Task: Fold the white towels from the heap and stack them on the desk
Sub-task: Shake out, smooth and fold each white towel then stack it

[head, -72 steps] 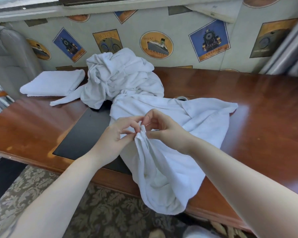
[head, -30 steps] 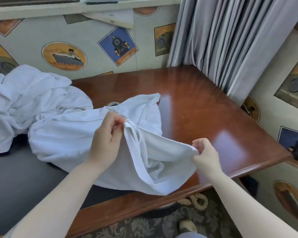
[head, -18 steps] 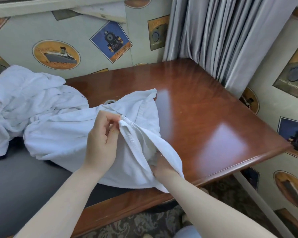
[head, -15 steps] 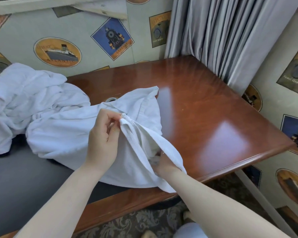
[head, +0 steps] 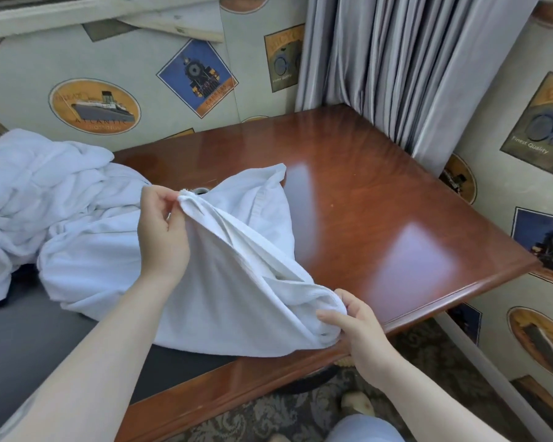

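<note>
On the desk (head: 380, 218), the heap (head: 39, 193) is lying far left; the left hand (head: 162, 237) is pinching one towel's (head: 237, 282) corner, the right hand (head: 355, 327) gripping its hem near the edge. She is finding corners; next, spreading it flat. One towel in hand, one heap.

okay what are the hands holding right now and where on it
Both hold one white towel by its hemmed edge: the left hand pinches a raised corner, and the right hand has its grip on the edge by the desk's front rim.
</note>
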`<move>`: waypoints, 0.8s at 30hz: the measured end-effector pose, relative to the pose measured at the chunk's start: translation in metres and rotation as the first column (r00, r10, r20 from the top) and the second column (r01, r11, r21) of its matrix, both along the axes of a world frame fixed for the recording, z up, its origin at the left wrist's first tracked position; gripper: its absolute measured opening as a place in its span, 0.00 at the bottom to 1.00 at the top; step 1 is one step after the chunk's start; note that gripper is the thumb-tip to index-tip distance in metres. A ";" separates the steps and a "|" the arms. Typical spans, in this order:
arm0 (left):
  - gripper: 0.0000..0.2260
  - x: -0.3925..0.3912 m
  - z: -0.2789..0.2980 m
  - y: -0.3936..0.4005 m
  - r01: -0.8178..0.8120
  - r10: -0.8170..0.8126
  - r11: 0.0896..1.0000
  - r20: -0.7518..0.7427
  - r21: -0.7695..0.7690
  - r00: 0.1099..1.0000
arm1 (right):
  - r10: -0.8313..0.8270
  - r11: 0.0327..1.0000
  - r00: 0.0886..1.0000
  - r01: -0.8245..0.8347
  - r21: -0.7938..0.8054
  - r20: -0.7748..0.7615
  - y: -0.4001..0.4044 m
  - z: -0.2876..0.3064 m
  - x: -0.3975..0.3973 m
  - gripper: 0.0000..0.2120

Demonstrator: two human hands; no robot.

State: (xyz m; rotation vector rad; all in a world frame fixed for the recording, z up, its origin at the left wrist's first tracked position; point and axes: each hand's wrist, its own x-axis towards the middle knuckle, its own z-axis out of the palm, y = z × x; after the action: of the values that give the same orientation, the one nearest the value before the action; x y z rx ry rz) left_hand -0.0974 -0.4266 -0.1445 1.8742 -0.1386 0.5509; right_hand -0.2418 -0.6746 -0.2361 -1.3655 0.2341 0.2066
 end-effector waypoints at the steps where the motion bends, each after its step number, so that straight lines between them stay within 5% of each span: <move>1: 0.12 0.004 0.000 0.002 -0.011 0.011 1.000 0.009 -0.003 1.000 | -0.026 1.000 0.999 0.026 0.016 -0.038 -0.005 -0.001 -0.003 0.14; 6: 0.14 0.010 -0.002 -0.001 -0.008 0.008 1.000 0.037 -0.022 0.999 | 0.069 0.933 0.995 -0.089 -0.349 -0.072 -0.007 -0.004 -0.014 0.04; 11: 0.15 0.007 0.001 -0.007 0.037 -0.035 0.999 0.054 -0.038 0.998 | 0.115 0.993 0.993 -0.116 -0.016 -0.039 0.008 0.009 -0.032 0.11; 15: 0.15 0.000 0.005 -0.018 0.078 -0.075 0.996 0.065 -0.047 0.995 | 0.015 1.000 1.000 -0.015 -0.025 0.004 0.038 0.017 -0.033 0.12; 19: 0.15 -0.005 0.010 -0.027 0.107 -0.102 0.993 0.093 -0.055 0.990 | -0.277 0.921 0.960 0.250 -0.299 -0.049 0.055 0.010 -0.022 0.16; 24: 0.15 -0.009 0.016 -0.030 0.124 -0.117 0.991 0.114 -0.056 0.987 | -0.232 0.621 0.973 0.137 -0.771 -0.013 0.042 -0.003 -0.017 0.14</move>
State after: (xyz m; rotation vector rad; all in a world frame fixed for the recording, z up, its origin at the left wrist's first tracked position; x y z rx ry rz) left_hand -0.1068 -0.4565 -0.1282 1.7619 -0.3023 0.5687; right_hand -0.2587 -0.6330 -0.2388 -2.1793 0.6105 -0.0091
